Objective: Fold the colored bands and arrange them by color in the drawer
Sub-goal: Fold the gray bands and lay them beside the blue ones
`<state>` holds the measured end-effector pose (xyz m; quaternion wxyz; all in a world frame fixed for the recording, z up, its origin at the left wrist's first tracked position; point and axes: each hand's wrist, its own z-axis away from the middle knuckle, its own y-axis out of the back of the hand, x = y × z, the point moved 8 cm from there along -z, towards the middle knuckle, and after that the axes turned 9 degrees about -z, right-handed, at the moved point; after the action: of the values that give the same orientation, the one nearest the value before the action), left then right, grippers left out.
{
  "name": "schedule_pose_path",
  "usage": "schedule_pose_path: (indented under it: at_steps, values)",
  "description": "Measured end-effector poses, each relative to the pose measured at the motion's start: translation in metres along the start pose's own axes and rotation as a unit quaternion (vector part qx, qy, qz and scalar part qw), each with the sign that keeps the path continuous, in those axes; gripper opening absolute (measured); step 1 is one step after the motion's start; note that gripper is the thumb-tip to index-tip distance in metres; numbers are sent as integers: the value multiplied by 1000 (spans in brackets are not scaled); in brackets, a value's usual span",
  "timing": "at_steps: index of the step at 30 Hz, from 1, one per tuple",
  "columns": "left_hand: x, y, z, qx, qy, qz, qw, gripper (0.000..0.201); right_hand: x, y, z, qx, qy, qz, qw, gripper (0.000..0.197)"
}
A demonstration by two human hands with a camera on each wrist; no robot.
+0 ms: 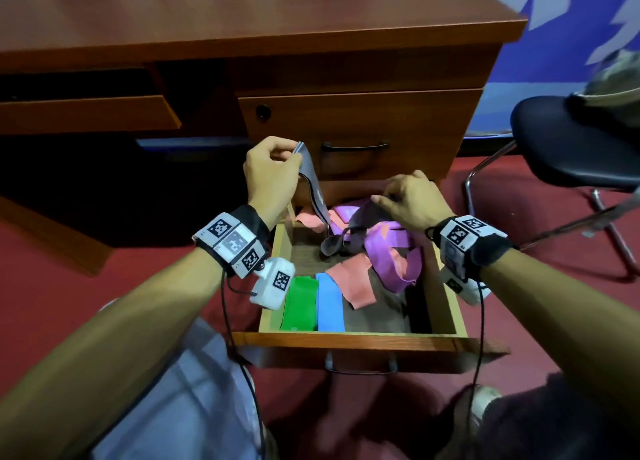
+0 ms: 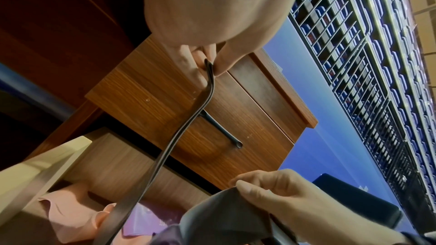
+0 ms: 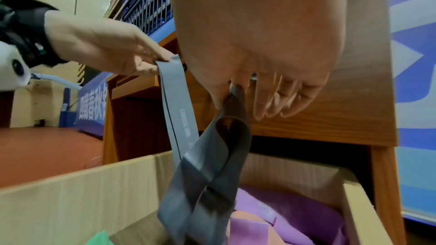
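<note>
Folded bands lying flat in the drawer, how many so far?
2: a green band and a blue band, side by side at the drawer front left. Purple, pink and grey bands behind them lie loose; more may be hidden under that pile.

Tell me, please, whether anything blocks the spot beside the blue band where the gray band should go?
Yes. A loose pink band lies on the drawer floor right beside the blue band, where the gray band would lie.
</note>
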<state>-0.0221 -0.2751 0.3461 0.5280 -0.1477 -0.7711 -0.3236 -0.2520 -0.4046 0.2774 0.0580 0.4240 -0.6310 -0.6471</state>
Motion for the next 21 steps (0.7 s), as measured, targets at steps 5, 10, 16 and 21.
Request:
schedule_pose_path:
  at_steps: [5,10,16,21]
  values:
    - [5,-5,4,-3,0,-3,1000,21,8,42,4,86,-67,-176,978,39]
    - [7,-9,8,3,-3,-10,1000,22,21,24,4,45,-166,-377,910,33]
    - [0,-10,4,-3,1,-15,1000,20,15,-14,3,-13,-211,-465,860,34]
    - [-3,-10,1,-3,-6,-14,1000,19,30,-39,9,-126,-196,-145,962,26]
